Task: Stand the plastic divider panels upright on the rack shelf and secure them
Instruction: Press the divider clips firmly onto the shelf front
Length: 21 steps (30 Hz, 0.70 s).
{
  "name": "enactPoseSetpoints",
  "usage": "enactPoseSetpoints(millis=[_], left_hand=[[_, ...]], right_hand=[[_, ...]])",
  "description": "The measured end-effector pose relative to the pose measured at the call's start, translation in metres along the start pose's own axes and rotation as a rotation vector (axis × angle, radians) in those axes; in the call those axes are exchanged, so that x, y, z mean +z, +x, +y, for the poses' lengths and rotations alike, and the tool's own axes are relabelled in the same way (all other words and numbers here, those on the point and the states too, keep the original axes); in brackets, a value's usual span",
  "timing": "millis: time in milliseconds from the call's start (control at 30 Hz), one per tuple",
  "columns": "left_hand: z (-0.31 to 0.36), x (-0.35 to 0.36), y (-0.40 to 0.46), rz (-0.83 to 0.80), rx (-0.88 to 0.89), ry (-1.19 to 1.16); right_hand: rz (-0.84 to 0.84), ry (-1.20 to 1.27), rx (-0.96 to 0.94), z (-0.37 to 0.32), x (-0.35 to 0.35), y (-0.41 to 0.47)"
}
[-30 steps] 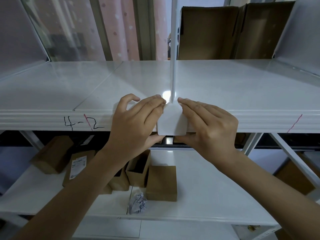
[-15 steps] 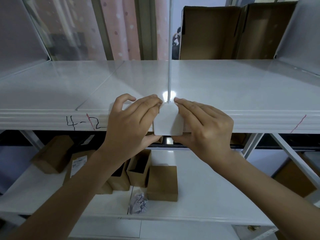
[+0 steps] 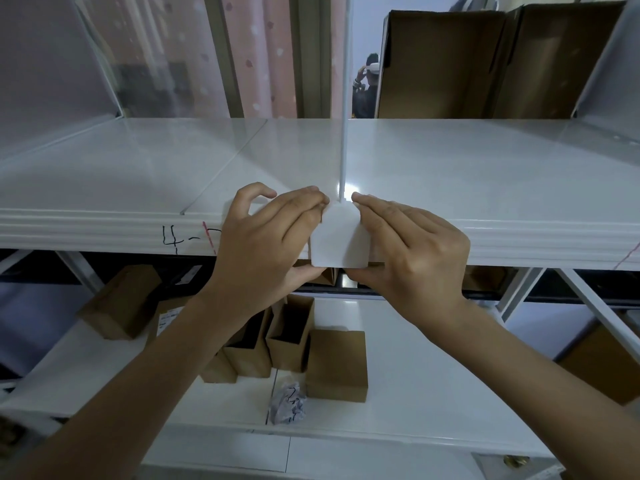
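Divider panel upright, unmoved; left hand, right hand still pinching clip.

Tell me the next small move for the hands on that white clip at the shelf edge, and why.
Probably press the white plastic house-shaped clip harder onto the white shelf's front lip. Both hands, left and right, pinch it from either side, and the thin upright translucent divider panel meets its top, so seating the clip should hold the panel upright.
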<state>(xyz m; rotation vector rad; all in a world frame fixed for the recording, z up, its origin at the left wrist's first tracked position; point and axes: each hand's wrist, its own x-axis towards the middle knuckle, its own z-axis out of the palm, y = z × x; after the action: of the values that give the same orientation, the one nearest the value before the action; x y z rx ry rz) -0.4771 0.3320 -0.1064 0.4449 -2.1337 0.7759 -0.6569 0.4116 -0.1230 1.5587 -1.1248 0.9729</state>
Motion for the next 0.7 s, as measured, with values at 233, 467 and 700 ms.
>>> enactPoseSetpoints(millis=[233,467,700], left_hand=[[-0.007,-0.006,-0.005,0.002,-0.011,0.004],[-0.011,-0.007,-0.008,0.039,-0.018,-0.014],[-0.015,-0.007,-0.01,0.042,-0.007,-0.02]], right_hand=[[-0.027,0.002,0.015,-0.01,0.006,0.003],[-0.068,-0.001,0.026,-0.016,0.008,0.005],[-0.089,0.006,0.03,-0.018,0.009,0.006]])
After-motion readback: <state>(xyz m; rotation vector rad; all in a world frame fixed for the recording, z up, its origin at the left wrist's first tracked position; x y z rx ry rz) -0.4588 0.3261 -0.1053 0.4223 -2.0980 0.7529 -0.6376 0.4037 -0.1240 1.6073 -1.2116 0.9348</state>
